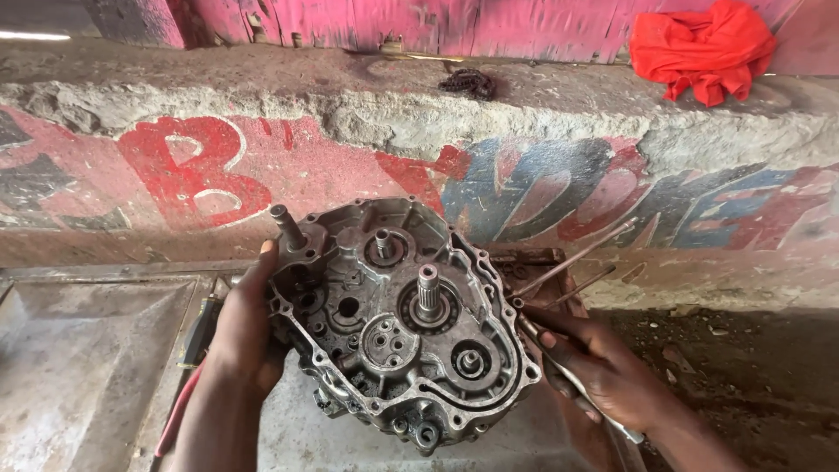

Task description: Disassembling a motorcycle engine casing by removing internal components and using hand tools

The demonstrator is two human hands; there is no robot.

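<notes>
A grey metal engine crankcase half (398, 319) is held up before me, its open face showing shafts, bearings and gears. My left hand (245, 328) grips its left rim, thumb beside a protruding shaft. My right hand (603, 371) is at the case's right edge and holds a long metal stud or rod (568, 374). Two more thin studs (577, 260) stick out from the case toward the upper right.
Below lies a dented metal sheet (79, 358) with a red-handled tool (188, 376) on it. Behind runs a painted concrete ledge (367, 114) carrying a dark chain (469, 84) and a red cloth (703, 48). Dirt ground with small stones (752, 376) is on the right.
</notes>
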